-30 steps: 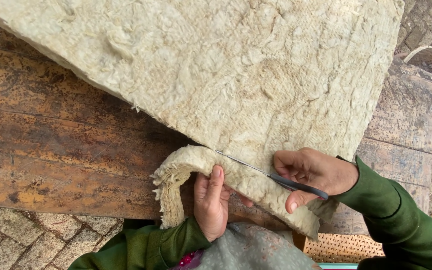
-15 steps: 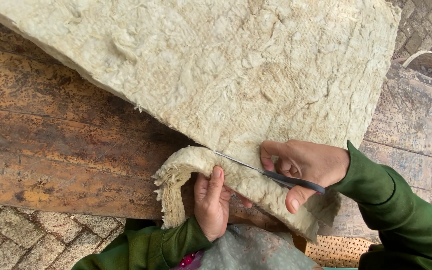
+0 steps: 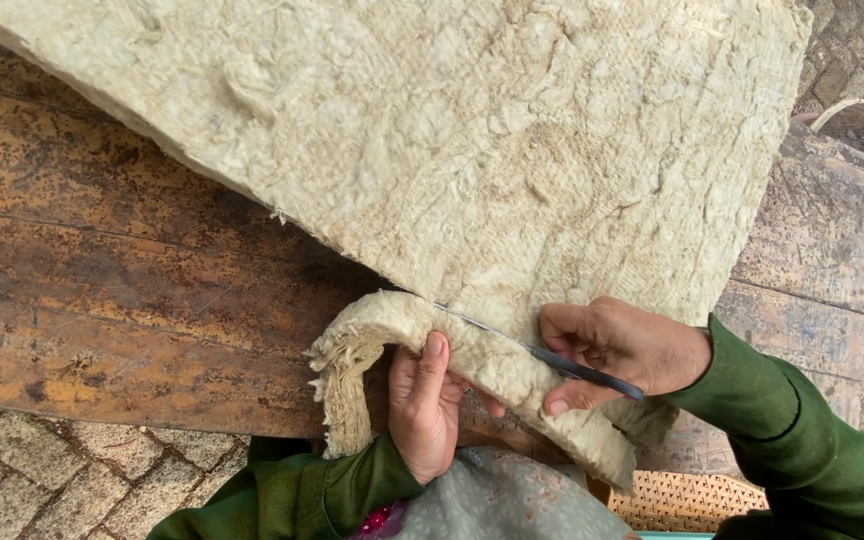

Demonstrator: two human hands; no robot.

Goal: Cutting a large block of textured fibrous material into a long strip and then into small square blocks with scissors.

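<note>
Two hands busy: left hand [image 3: 422, 410] pinching the cut strip [image 3: 392, 335] away for clearance, right hand [image 3: 617, 350] wrapped tight round knife [image 3: 537, 352], slicing insulation slab [image 3: 472, 150] on table [image 3: 102, 290].

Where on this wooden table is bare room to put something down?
The wooden table is bare left of the cut strip, below the insulation slab, and at the right end planks. It is crowded around the left hand, right hand and knife.

the right hand [image 3: 627, 350] with the knife [image 3: 542, 352] sits further left along the cut than a second ago, its sleeve following; the cut strip [image 3: 422, 345] curls slightly further off the insulation slab [image 3: 472, 150].
</note>
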